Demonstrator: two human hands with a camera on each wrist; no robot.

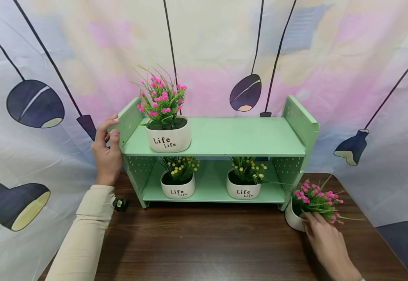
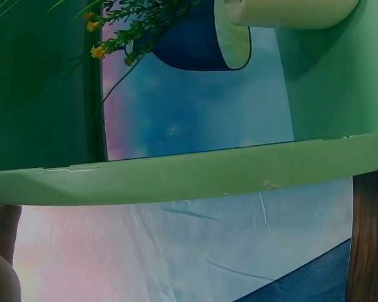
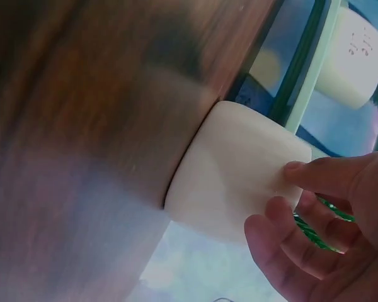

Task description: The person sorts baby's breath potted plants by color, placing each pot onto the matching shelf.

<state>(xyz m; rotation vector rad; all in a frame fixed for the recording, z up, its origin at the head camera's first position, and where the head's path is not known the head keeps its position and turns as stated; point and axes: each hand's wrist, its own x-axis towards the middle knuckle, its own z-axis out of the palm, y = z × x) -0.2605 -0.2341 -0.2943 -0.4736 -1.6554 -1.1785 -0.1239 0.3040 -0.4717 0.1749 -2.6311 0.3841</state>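
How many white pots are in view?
4: upper pot, left on the top shelf; lower left pot and lower right pot, both on the lower shelf; far right pot, at the right hand.

A pink-flowered white pot [image 1: 294, 218] stands upright — apparently on the tabletop [image 1: 207, 246] — just beside the right end of a green two-tier shelf [image 1: 239, 136].

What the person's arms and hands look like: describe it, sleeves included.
The left hand is bare, below a long cream sleeve that wrinkles into folds near the wrist. A small black device shows beside that cuff. The right hand is bare too; its sleeve is barely in view. No gloves show.
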